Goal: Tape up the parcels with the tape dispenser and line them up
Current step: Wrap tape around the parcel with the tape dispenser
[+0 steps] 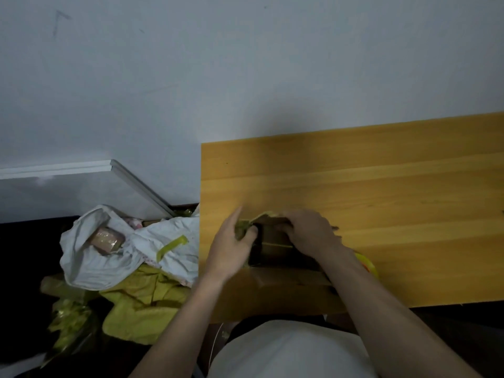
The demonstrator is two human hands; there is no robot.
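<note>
1. The left hand (231, 249) is at the left end of a small cardboard parcel (275, 246), its fingers pinching a crumpled yellow-green strip of tape (244, 227) against the box's corner.
2. The right hand (311, 233) lies over the top right of the parcel with fingers curled down on it, steadying it. What lies beneath the palm is hidden.
3. The parcel sits near the front left corner of the wooden counter (381, 186), just behind a larger flat brown carton (283, 290) at the counter's near edge.
4. Handling, as a judgement: the parcel looks light and fairly stiff, so it should slide unless pinned. Holding it by 2 opposite ends, clear of the seam, seems best. The tape is soft, sticky and already wrinkled, so it will likely fold on itself unless kept taut.
5. A yellow object (368, 264) peeks out behind the right forearm. It may be the tape dispenser, but too little shows to tell.
6. Left of the counter, lower down, is a heap of white wrapping (109, 263) with 1 taped brown parcel (106, 240) nested in it, yellow-green cloth or plastic (141, 306) beneath.
7. No lined-up row of finished parcels shows on the counter.
</note>
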